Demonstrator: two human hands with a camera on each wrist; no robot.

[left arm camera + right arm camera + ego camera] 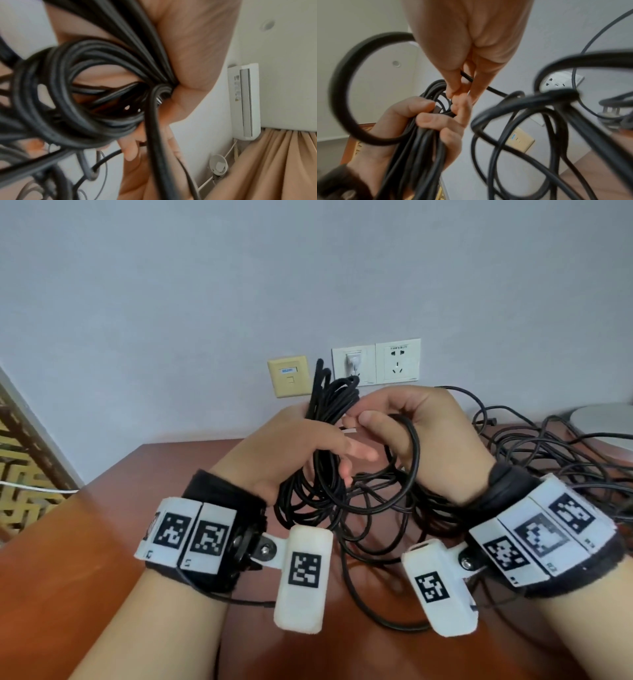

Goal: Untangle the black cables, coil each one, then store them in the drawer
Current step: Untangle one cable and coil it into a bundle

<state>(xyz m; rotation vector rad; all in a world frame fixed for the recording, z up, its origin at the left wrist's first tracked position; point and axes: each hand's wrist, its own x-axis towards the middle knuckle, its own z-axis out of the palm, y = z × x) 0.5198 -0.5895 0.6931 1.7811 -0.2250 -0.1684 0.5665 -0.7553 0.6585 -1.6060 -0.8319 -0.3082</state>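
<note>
My left hand [298,446] grips a coiled bundle of black cable [323,409] and holds it upright above the wooden table [85,542]. The coil's loops [77,94] fill the left wrist view, pressed against the palm. My right hand [394,422] is right beside it and pinches one black strand [494,91] between thumb and fingers. A loop of cable [411,460] hangs round this hand. In the right wrist view the left hand [423,119] wraps the bundle [419,155]. More tangled black cables [548,450] lie on the table to the right. No drawer is in view.
On the wall behind are two white sockets [397,361], one with a white plug [352,362], and a beige data socket [289,376]. A white round object [603,419] sits at the table's far right. A patterned panel [20,460] stands at the left.
</note>
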